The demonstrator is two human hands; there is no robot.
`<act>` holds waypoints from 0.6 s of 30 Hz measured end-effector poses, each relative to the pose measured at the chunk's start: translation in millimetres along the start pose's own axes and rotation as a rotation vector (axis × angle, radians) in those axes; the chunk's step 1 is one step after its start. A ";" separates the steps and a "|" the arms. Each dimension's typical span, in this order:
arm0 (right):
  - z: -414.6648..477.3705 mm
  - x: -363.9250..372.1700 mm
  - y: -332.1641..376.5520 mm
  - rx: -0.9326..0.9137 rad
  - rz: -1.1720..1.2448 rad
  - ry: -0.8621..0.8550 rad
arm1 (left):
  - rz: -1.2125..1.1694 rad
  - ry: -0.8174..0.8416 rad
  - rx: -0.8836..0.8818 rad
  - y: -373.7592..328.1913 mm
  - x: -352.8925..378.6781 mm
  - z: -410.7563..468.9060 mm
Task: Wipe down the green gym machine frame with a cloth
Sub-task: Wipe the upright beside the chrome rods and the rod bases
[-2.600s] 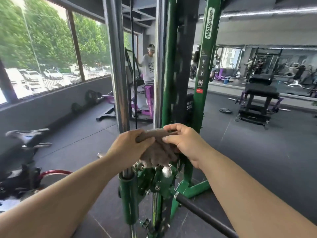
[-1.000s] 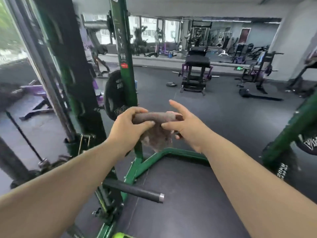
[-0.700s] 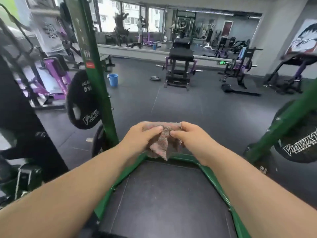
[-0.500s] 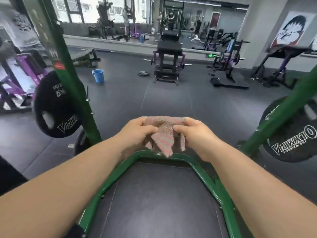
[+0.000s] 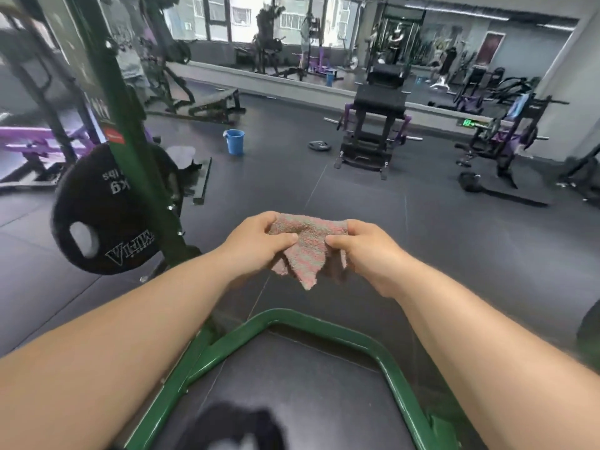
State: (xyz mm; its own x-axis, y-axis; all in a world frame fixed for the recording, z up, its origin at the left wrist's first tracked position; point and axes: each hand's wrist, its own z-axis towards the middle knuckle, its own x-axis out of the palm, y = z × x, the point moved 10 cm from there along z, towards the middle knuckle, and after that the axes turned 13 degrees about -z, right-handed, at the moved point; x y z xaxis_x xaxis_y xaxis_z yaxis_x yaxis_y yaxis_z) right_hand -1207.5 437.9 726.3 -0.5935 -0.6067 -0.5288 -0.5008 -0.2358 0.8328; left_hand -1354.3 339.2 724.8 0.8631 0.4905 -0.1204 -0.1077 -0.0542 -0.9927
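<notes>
Cloth [image 5: 305,246] (pinkish-grey towelling, one corner drooping) hangs in the air between both hands, above the green frame [image 5: 328,323] and not touching it. Left hand [image 5: 256,243] pinches its left edge with thumb over curled fingers, and right hand [image 5: 363,251] grips the right edge likewise. A black weight plate [image 5: 97,216] hangs on the green upright [image 5: 123,125] at left.

Cloth [image 5: 306,246]: held between the left hand [image 5: 256,243] and right hand [image 5: 367,251], above the floor beyond the frame's base bar [image 5: 324,323].
Upright post [image 5: 130,141]: left of the hands, a weight plate [image 5: 104,212] hanging beside it.
Bucket [image 5: 234,141]: on the floor behind, well apart.
</notes>
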 end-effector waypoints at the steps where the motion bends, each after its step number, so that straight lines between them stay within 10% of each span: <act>1: 19.1 1.8 3.6 -0.020 -0.030 0.016 | -0.004 -0.030 0.001 4.2 -5.5 15.4; 18: 499.3 7.7 -8.8 -0.147 0.016 0.199 | 0.231 -0.296 -0.107 68.2 -69.4 423.9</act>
State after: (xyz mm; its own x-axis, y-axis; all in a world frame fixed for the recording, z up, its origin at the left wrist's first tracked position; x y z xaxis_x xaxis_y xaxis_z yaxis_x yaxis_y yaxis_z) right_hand -1522.2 814.3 633.1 -0.4578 -0.7453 -0.4847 -0.3864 -0.3242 0.8635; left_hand -1630.7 670.2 667.9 0.6404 0.6840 -0.3493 -0.2171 -0.2751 -0.9366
